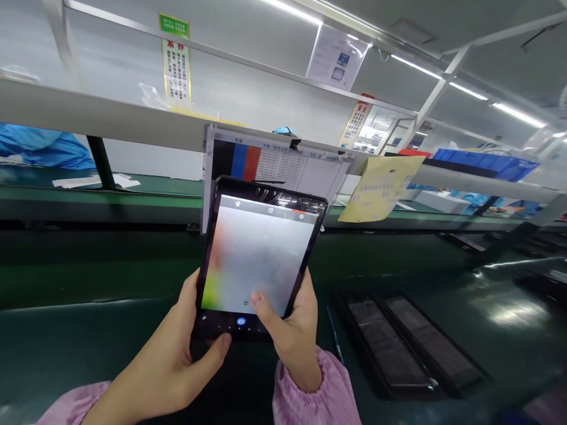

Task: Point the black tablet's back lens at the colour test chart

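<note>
A black tablet (259,254) stands upright in front of me, its screen showing a blurred grey camera view with a green and orange smear at the left. My left hand (177,360) grips its lower left edge, thumb resting below the screen. My right hand (287,324) holds the lower right edge, its thumb pressed on the screen near the bottom. Behind the tablet hangs a test chart (283,168) with black, blue and red bars and rows of small print, clipped to a grey shelf rail (110,118).
A green conveyor belt (88,330) runs under my hands. Two dark trays (411,348) lie on it at the right, with a thin blue pen (334,339) beside them. A yellow sheet (381,186) hangs from the rail. Blue bins (487,162) sit at far right.
</note>
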A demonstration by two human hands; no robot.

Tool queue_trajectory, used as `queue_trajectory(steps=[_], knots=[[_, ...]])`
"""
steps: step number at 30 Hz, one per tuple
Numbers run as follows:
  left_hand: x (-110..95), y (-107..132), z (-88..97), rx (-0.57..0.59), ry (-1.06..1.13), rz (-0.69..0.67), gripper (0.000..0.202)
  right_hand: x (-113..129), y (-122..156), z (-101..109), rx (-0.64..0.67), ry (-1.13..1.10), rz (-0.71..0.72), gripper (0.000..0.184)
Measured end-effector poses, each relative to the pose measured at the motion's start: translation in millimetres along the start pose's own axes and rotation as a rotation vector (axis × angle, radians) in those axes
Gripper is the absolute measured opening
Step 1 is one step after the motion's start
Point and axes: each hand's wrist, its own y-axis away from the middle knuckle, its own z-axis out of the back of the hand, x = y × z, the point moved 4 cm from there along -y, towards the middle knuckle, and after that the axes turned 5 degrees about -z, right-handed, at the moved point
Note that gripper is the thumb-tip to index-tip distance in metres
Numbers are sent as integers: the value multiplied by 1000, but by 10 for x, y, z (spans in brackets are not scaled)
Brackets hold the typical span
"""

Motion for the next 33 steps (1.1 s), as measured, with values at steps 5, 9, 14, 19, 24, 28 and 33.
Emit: queue_trajectory(steps=[5, 9, 14, 19, 24, 28, 33], knots=[[12, 0, -10, 12, -6, 5, 80, -6, 2, -1, -3, 27, -4, 44], [-25, -3, -15, -26, 16, 22, 75, 10, 8, -7, -21, 14, -31, 44], [-24, -6, -23, -19, 24, 28, 80, 27, 16, -7, -28, 63, -70, 46], [-25, -8, -24, -44, 26, 27, 80, 4, 6, -2, -31, 35, -52, 46], [-48, -14, -35, -29, 34, 34, 81, -65, -5, 41, 33, -14, 10, 43], [-44, -7, -24, -66, 62, 64, 78, -127, 24, 88, 40, -18, 14, 47], [-55, 0, -41, -77, 67, 76, 79, -137, 46, 81, 7, -26, -30, 54]])
